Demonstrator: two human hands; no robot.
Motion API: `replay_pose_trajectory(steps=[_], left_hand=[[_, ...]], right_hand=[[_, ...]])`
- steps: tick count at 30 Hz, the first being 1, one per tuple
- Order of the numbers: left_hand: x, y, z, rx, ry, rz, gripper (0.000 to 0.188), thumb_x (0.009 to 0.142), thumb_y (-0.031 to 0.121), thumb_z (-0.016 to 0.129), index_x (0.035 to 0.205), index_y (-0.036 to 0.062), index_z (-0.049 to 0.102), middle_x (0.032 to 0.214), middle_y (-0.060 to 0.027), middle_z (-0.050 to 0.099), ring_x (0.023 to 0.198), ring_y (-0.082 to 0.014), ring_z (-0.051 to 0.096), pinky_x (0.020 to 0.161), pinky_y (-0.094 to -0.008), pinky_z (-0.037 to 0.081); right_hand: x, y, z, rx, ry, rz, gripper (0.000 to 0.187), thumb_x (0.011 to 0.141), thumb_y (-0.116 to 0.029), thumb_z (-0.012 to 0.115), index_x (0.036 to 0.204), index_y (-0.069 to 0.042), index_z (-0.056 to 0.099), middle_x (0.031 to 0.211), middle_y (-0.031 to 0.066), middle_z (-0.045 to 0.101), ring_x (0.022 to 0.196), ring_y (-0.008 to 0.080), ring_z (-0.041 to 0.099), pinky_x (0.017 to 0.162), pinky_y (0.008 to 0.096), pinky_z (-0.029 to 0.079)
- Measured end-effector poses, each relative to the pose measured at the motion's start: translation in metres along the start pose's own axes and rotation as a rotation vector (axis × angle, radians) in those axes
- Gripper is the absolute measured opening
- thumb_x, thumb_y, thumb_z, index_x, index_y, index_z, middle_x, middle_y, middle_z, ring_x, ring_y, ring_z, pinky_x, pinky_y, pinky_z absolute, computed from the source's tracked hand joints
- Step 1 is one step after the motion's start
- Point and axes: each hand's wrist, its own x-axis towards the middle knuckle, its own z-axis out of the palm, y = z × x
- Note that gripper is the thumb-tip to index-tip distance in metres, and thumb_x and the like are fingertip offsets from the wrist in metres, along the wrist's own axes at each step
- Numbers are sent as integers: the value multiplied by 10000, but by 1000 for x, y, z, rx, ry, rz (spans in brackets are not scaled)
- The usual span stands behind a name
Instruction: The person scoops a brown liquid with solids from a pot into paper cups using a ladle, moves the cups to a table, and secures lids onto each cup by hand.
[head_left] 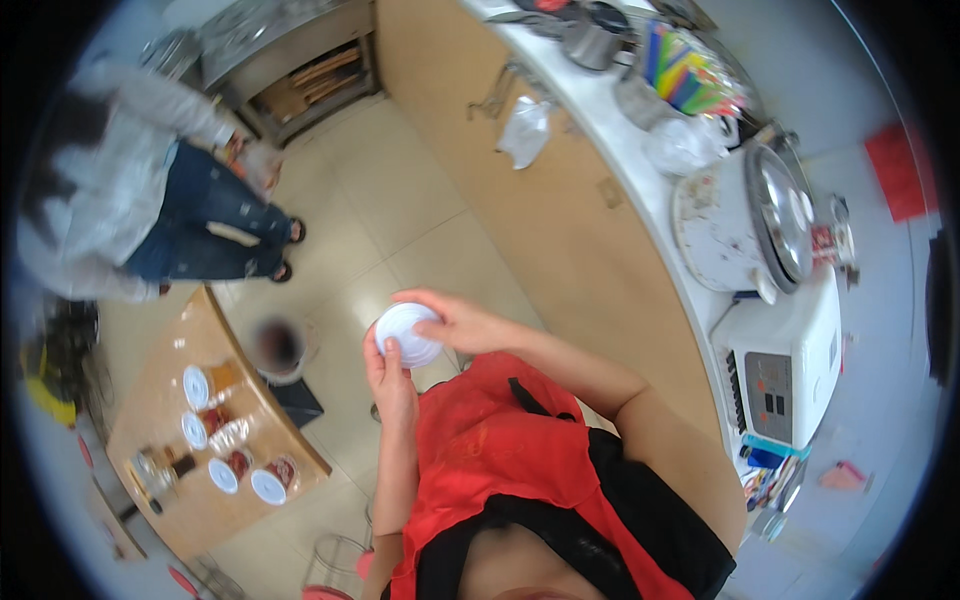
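A round white plastic lid is held in front of my red apron, facing up. My left hand grips its near left edge, thumb lying on top. My right hand holds the far right side, fingers curled behind the rim and thumb across the top. Whether a cup sits beneath the lid is hidden. On the wooden table at the left, nearest my left hand, stand several clear cups with white lids, among them a reddish-filled cup and an amber-filled cup.
The wooden table also bears a glass jar. A dark-filled bucket stands beyond its corner. At the upper left another person holds a plastic bag. A counter along the right carries a large white pot and a white appliance.
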Motion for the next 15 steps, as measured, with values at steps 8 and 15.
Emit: replay_pose_trajectory(steps=[8,15], left_hand=[[27,-1,81,422,-403,-39,450,987,170,557,1386,19,416,1284,-114,531,1100,-196,571,962,-332,449],[12,-6,26,519,-305,-134,362,986,147,550,1310,-1,480,1211,-117,578,1070,-195,581,957,-327,451]], right_hand=[[-95,-78,-212,-1203,1419,-268,238,868,-113,608,1102,-73,602,1012,126,635,925,300,610,788,415,482],[-111,-65,-330,-1748,1347,543,151,826,-165,645,956,-90,635,919,101,648,848,302,631,683,413,507]])
